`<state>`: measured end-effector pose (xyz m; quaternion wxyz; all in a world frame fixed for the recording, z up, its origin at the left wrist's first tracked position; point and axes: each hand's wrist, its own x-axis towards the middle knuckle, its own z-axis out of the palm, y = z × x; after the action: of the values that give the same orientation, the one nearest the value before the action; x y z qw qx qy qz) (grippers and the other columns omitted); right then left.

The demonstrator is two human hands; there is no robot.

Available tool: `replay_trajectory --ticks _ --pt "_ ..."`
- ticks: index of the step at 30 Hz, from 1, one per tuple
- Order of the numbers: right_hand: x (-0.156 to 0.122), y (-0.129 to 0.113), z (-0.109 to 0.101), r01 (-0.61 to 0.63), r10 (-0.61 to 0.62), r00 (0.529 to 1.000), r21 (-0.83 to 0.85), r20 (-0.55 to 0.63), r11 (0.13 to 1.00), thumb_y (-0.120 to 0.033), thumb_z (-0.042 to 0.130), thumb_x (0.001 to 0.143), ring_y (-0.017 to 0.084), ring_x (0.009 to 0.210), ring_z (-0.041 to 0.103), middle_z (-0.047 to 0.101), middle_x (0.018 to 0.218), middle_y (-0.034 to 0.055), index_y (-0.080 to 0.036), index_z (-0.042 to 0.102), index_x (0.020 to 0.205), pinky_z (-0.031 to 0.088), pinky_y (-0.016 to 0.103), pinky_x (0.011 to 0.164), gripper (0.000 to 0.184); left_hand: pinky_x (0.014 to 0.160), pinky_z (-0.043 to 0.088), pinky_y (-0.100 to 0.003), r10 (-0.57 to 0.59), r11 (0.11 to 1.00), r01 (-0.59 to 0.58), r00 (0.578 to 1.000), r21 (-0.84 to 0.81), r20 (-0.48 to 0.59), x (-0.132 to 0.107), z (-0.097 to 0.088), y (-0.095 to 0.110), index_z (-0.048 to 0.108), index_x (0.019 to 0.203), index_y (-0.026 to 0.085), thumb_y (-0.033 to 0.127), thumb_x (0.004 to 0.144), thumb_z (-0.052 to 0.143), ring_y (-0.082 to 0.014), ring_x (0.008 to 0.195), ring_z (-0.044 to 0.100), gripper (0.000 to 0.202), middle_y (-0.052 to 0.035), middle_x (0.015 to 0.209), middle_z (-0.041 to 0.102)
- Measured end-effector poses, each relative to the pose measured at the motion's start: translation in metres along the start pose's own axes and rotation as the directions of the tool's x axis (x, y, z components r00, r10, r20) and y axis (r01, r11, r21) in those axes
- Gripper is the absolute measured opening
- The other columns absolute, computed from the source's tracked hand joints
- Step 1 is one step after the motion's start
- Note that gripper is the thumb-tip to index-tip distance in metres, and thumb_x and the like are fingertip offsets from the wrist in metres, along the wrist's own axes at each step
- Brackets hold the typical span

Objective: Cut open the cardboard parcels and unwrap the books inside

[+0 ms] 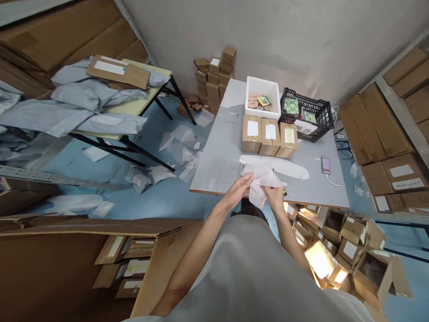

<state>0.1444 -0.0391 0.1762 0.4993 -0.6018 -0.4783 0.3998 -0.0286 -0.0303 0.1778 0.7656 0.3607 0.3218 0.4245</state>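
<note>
The left hand (pixel 238 191) pinches the left side of a thin, crumpled, translucent white sheet (pixel 257 194) — perhaps plastic or tissue, hard to tell at this size — while the fingers of the right hand (pixel 275 197) close on its right side. The sheet hangs over the near edge of a flat grey table (pixel 217 154). Just beyond lies a long, flat white strip (pixel 290 168), then three brown cardboard boxes (pixel 270 144) side by side, before a white rectangular tub (pixel 262 112) and a black plastic lattice crate (pixel 313 134).
</note>
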Motion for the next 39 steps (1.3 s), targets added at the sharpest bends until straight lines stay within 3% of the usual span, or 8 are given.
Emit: replay_trajectory --ticks 6,13,18,23,26,31,34,39 --pt "0.000 -0.002 -0.013 -0.056 0.062 0.998 0.201 -0.022 0.978 -0.042 0.080 0.085 0.031 0.115 0.080 0.087 0.119 0.0112 -0.017 0.082 0.116 0.065 0.045 0.107 0.039 0.119 0.059 -0.049 0.160 0.965 -0.079 0.932 0.250 -0.324 0.010 -0.019 -0.009 0.066 0.154 0.020 0.063 0.085 0.093 -0.0375 0.146 0.067 0.085 -0.0200 0.160 0.068" --pt "0.016 0.017 -0.007 -0.061 0.059 0.997 0.053 0.051 0.997 -0.044 0.084 0.078 0.033 0.117 0.078 0.087 0.121 0.0121 -0.019 0.083 0.114 0.063 0.046 0.108 0.043 0.130 0.050 -0.048 0.181 0.915 -0.158 0.983 0.370 -0.029 0.015 -0.015 -0.003 0.049 0.173 0.024 0.046 0.085 0.092 -0.0360 0.157 0.058 0.100 -0.0156 0.173 0.057" --pt "0.027 0.032 -0.019 -0.049 0.064 0.993 -0.139 0.102 0.989 -0.049 0.076 0.089 0.028 0.098 0.077 0.083 0.113 0.0118 -0.016 0.073 0.142 0.066 0.043 0.090 0.062 0.111 0.058 -0.042 0.143 0.866 -0.013 0.964 0.500 -0.223 0.029 -0.034 -0.010 0.082 0.129 0.017 0.039 0.080 0.081 -0.0335 0.123 0.075 0.054 -0.0109 0.129 0.083" --pt "0.016 0.036 -0.036 0.151 0.002 0.891 -0.300 0.455 0.942 -0.044 0.091 0.086 0.032 0.142 0.067 0.052 0.172 0.0184 -0.030 0.045 0.175 0.063 0.047 0.110 0.102 0.074 0.055 -0.031 -0.142 0.909 0.250 0.938 0.333 -0.317 0.029 -0.059 -0.023 0.083 0.102 0.016 0.048 0.068 0.086 -0.0233 0.082 0.070 0.047 -0.0038 0.090 0.080" --pt "0.017 0.041 -0.034 0.201 0.018 0.849 -0.355 0.527 0.913 -0.040 0.082 0.097 0.032 0.148 0.065 0.054 0.172 0.0173 -0.028 0.063 0.163 0.059 0.048 0.117 0.070 0.067 0.051 -0.027 -0.266 0.914 0.339 0.916 0.224 -0.299 0.031 -0.056 -0.024 0.081 0.103 0.015 0.049 0.071 0.088 -0.0184 0.073 0.064 0.046 -0.0013 0.083 0.076" --pt "0.053 0.046 -0.030 0.171 0.030 0.899 -0.413 0.437 0.894 -0.034 0.061 0.107 0.027 0.117 0.078 0.081 0.135 0.0122 -0.022 0.083 0.127 0.062 0.039 0.103 0.032 0.072 0.059 -0.034 -0.305 0.895 0.362 0.923 0.262 -0.233 0.065 -0.044 -0.022 0.079 0.104 0.017 0.060 0.079 0.087 -0.0239 0.078 0.070 0.050 -0.0062 0.090 0.077" --pt "0.082 0.045 -0.031 0.087 0.182 0.909 -0.598 0.375 0.797 -0.032 0.057 0.107 0.025 0.095 0.078 0.086 0.113 0.0087 -0.021 0.084 0.124 0.061 0.034 0.091 0.033 0.094 0.062 -0.043 -0.214 0.843 0.288 0.954 0.454 -0.208 0.089 -0.043 -0.021 0.079 0.098 0.018 0.066 0.094 0.071 -0.0348 0.101 0.076 0.050 -0.0116 0.101 0.081" --pt "0.114 0.051 -0.010 0.066 0.493 0.827 -0.917 0.271 0.393 -0.029 0.054 0.113 0.033 0.108 0.082 0.086 0.114 0.0204 -0.015 0.084 0.126 0.060 0.038 0.096 0.036 0.119 0.051 -0.047 -0.183 0.686 0.278 0.960 0.672 -0.210 0.105 -0.051 -0.029 0.081 0.122 0.022 0.052 0.106 0.061 -0.0409 0.128 0.074 0.040 -0.0145 0.127 0.083"
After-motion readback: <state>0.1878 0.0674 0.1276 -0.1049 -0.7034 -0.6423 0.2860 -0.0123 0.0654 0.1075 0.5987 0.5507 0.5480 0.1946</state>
